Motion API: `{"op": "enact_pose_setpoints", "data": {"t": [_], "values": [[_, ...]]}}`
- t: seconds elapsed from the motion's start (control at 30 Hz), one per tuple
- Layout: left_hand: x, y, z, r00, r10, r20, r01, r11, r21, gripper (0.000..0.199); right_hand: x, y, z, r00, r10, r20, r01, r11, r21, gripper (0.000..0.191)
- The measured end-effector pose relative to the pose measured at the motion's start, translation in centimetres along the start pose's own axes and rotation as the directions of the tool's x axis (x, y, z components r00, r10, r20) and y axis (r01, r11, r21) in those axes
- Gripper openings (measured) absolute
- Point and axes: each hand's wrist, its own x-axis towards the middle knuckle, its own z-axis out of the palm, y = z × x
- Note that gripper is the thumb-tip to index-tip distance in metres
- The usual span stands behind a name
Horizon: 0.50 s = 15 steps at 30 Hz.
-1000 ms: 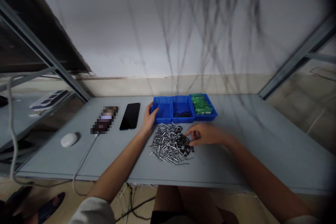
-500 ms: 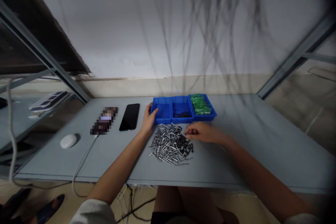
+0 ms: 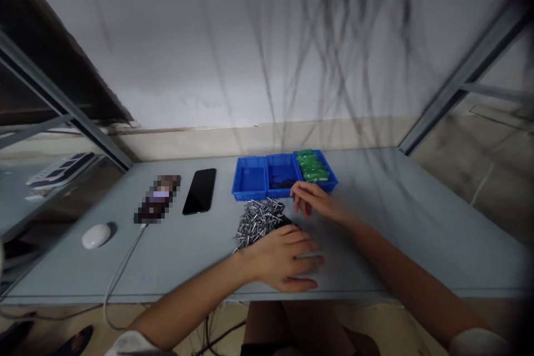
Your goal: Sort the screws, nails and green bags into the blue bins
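Observation:
My left hand [image 3: 283,260] is open, fingers spread, over the near right side of a pile of thin silver rivets [image 3: 254,222]. It hides part of the pile, including most of the dark screws [image 3: 283,222] at its right. My right hand [image 3: 312,200] is at the front edge of the middle blue bin [image 3: 283,164], fingertips bent downward and together; what they hold, if anything, is hidden. Small dark pieces [image 3: 281,183] lie in that bin. The left blue bin [image 3: 250,178] has nothing visible inside. Green plastic packets [image 3: 311,166] fill the right blue bin [image 3: 332,179].
Left of the bins lie a black phone [image 3: 199,192] and a blurred-out phone [image 3: 157,200] with a white cable [image 3: 120,267]. A white rounded case [image 3: 96,236] is near the left end of the grey table [image 3: 396,222]. Metal frame posts [image 3: 450,78] rise at both sides.
My left hand has let go of the left bin and come nearer, over the pile. My right hand has moved from the dark screws up to the middle bin's front. The view has shifted slightly.

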Motion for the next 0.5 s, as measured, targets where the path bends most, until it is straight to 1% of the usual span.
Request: {"op": "enact_pose_setpoints", "data": {"t": [0.07, 0.1, 0.17, 0.27, 0.37, 0.5], "values": [[0.0, 0.2, 0.7, 0.995, 0.013, 0.099, -0.018, 0.999, 0.049, 0.037, 0.1, -0.1, 0.1, 0.996, 0.032, -0.087, -0.018, 0.986, 0.163, 0.041], [-0.1, 0.1, 1.1, 0.992, 0.005, 0.127, -0.015, 0.997, 0.075, 0.036, 0.2, -0.2, 0.1, 0.99, 0.044, -0.133, -0.013, 0.975, 0.222, 0.042], [-0.2, -0.4, 1.5, 0.989, -0.021, 0.149, 0.004, 0.993, 0.118, 0.032, 0.3, -0.2, 0.1, 0.976, 0.051, -0.21, 0.013, 0.957, 0.291, 0.043], [-0.4, -1.0, 1.9, 0.986, -0.057, 0.158, 0.03, 0.986, 0.166, 0.024, 0.4, -0.4, 0.1, 0.957, 0.046, -0.285, 0.05, 0.946, 0.322, 0.046], [-0.5, -1.4, 1.9, 0.979, -0.089, 0.182, 0.051, 0.978, 0.202, 0.019, 0.4, -0.7, -0.1, 0.936, 0.045, -0.349, 0.077, 0.942, 0.327, 0.044], [-0.5, -1.6, 1.8, 0.96, -0.176, 0.219, 0.12, 0.962, 0.244, 0.013, 0.3, -1.1, -0.3, 0.925, 0.082, -0.372, 0.063, 0.929, 0.363, 0.038]]}}
